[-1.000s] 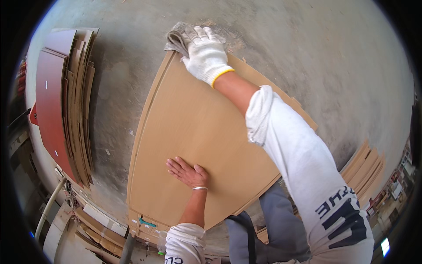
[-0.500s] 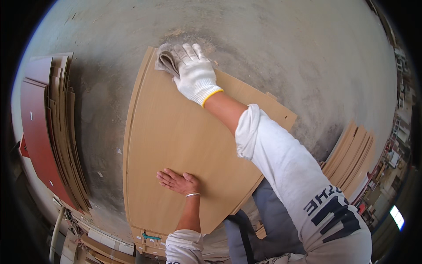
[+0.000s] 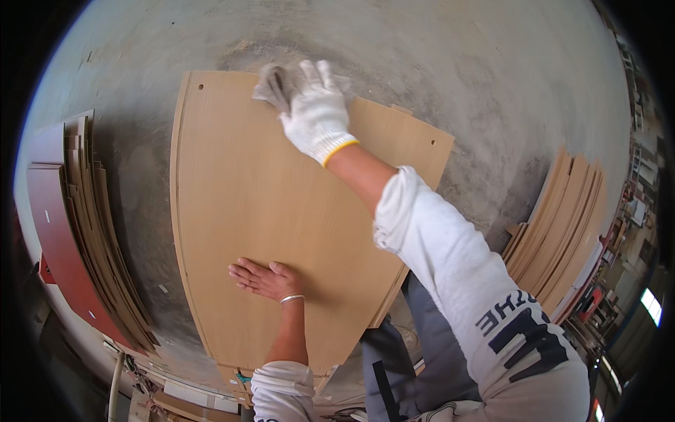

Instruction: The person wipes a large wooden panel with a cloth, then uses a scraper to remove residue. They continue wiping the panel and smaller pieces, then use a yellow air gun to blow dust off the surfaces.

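Observation:
A light wood-coloured panel lies flat in front of me, with small round holes near its far corners. My right hand wears a white knitted glove with a yellow cuff edge. It holds a folded grey cloth against the panel's far edge, its fingers stretched over part of it. Some of the cloth sticks out past that edge. My bare left hand, with a silver bracelet at the wrist, rests open and flat on the nearer part of the panel.
Stacked boards with a dark red top panel stand on the left. More wooden boards are stacked on the right. Dust marks the concrete floor beyond the panel. A small teal object shows at the panel's near end.
In the view, the panel has shifted left and turned slightly, revealing its far-left corner hole. My right hand and the cloth have moved right along the far edge. My left hand stays flat.

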A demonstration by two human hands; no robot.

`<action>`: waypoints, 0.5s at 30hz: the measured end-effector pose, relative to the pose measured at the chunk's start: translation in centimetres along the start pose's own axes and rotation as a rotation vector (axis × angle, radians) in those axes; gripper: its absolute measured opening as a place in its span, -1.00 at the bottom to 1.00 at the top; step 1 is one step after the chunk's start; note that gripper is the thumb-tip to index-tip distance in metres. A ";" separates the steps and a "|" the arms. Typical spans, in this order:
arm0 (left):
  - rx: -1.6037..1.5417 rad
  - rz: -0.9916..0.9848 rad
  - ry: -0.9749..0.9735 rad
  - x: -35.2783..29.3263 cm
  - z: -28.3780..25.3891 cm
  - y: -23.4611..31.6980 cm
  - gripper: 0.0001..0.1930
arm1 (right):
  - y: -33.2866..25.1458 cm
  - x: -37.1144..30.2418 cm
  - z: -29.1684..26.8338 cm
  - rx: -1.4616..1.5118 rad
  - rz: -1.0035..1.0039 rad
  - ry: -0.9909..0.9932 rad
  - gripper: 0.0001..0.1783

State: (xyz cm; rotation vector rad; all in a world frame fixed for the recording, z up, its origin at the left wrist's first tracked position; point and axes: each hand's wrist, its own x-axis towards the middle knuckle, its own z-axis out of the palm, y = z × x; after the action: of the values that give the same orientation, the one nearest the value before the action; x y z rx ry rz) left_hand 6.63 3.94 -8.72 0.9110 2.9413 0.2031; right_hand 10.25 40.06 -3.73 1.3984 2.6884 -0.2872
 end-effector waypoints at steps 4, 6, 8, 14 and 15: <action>0.048 -0.013 -0.007 -0.2 0.2 -0.9 -0.20 | 6.2 -5.0 1.8 0.023 0.029 0.063 -0.27; 0.087 -0.056 0.007 -0.4 -0.2 -2.0 -0.19 | 8.9 -9.4 -1.6 -0.174 -0.001 -0.156 -0.32; 0.060 -0.033 -0.005 -0.1 -0.1 -1.0 -0.19 | 10.6 -11.9 -0.6 -0.142 0.195 -0.036 -0.30; 0.032 -0.021 0.029 -0.3 -0.1 -1.2 -0.20 | -1.5 -1.2 -1.6 0.119 0.134 -0.145 -0.27; 0.001 0.018 0.022 0.1 0.1 0.2 -0.19 | -0.8 0.8 0.0 -0.016 -0.028 0.085 -0.28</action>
State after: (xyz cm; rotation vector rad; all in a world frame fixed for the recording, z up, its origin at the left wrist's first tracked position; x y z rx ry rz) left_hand 6.65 4.17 -8.83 0.9420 2.9548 0.2134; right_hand 9.13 40.28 -3.80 1.3999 2.7739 -0.2125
